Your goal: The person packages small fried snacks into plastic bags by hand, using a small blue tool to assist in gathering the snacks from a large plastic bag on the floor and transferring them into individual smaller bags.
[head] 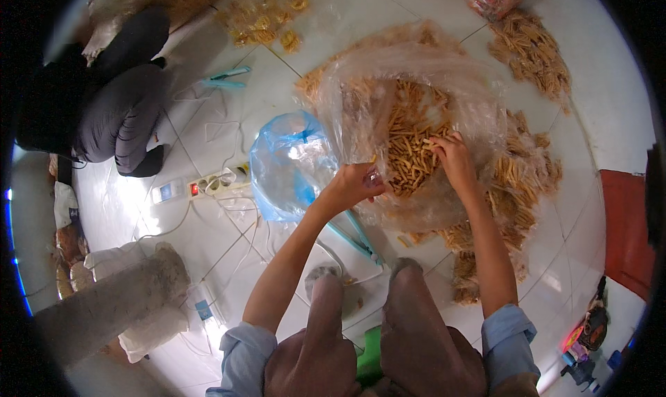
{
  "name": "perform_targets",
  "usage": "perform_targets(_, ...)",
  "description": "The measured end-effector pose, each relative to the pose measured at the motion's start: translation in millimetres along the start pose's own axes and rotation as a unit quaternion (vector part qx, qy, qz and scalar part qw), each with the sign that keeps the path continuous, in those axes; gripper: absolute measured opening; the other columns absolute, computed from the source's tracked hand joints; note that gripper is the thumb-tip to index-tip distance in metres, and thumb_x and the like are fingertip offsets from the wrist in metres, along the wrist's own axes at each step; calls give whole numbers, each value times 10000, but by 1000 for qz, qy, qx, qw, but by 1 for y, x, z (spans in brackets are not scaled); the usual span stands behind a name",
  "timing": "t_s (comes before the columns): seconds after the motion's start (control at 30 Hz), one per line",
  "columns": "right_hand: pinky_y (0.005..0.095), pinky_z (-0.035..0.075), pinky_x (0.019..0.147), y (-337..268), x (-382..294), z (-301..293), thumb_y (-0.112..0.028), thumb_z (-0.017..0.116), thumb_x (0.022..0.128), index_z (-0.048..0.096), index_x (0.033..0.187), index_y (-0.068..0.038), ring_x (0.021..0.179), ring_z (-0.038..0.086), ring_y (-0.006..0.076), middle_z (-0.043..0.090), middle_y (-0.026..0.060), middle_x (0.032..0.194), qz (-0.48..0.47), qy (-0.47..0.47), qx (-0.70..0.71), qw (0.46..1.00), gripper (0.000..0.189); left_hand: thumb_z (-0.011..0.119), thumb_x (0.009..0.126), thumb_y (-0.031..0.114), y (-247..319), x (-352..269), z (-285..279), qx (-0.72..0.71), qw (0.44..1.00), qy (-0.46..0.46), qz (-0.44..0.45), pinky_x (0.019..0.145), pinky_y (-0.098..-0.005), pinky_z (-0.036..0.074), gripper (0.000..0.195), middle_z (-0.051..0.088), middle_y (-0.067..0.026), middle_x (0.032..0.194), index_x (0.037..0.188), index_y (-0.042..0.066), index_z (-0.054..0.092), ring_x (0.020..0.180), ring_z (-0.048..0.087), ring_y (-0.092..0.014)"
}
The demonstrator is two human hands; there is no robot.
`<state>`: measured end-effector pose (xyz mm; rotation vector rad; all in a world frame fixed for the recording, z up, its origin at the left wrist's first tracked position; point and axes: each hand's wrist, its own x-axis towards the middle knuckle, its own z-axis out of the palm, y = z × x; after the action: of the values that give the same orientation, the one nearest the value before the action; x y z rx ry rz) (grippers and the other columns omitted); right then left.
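My left hand [349, 184] holds a small clear plastic bag [372, 177] at the left side of a large open plastic sack [359, 105]. Loose brown stick snacks [411, 165] fill the middle of the sack. Over them, the fingertips of my right hand [453, 155] pinch a few pale snack sticks [428, 143]. A blue-tinted plastic bag [276, 181] lies open to the left of my left hand. Below that hand, a light-blue hand-held heat sealer [359, 235] lies on the floor, partly hidden by my forearm.
Packed snack sticks [512, 183] are heaped right of the sack, with another pile [533, 56] farther back. A lit power strip [213, 182], cables and a second light-blue sealer [226, 78] lie left. Another person's dark-clothed leg [125, 105] is at upper left.
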<state>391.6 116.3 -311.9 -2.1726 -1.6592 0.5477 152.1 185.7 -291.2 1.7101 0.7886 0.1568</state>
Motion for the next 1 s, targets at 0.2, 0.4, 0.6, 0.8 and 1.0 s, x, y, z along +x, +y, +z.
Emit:
perform_targets(0.2, 313, 477, 722, -68, -39, -71, -73, 622, 784, 644, 998, -53, 762, 590, 226, 633, 111, 853, -2, 100, 144, 984, 216, 681, 771, 172, 59, -42, -2, -25, 997, 57, 40, 536, -259, 484, 213, 623, -69, 677, 754, -4, 562, 575, 606, -116)
perform_targets(0.4, 310, 463, 730, -188, -113, -214, -60, 656, 723, 653, 988, -88, 818, 555, 210, 632, 58, 864, -239, 204, 168, 934, 267, 676, 772, 150, 181, -122, -28, 22, 976, 138, 169, 572, -249, 487, 191, 641, -65, 751, 847, 9, 571, 596, 595, -96)
perform_targets(0.6, 315, 461, 747, -274, -193, -287, -36, 639, 710, 653, 958, -74, 875, 530, 210, 627, 62, 875, -379, 209, 41, 901, 251, 666, 774, 123, 255, -204, -37, -35, 975, 103, 195, 579, -254, 484, 182, 639, -65, 759, 868, -5, 577, 620, 590, -98)
perform_targets(0.8, 308, 451, 732, -292, -242, -306, -47, 634, 723, 647, 941, -38, 867, 532, 213, 619, 74, 876, -372, 140, -23, 918, 218, 652, 777, 118, 278, -229, -1, -71, 963, 58, 252, 572, -250, 474, 138, 620, -47, 704, 817, -3, 598, 590, 583, -103)
perform_targets(1.0, 327, 465, 722, -306, -222, -254, 13, 556, 744, 625, 921, 1, 817, 579, 261, 611, 135, 863, -294, 97, 102, 945, 190, 646, 794, 134, 228, -223, 1, -206, 944, 47, 255, 589, -242, 475, 202, 620, -49, 752, 923, -11, 588, 622, 598, -113)
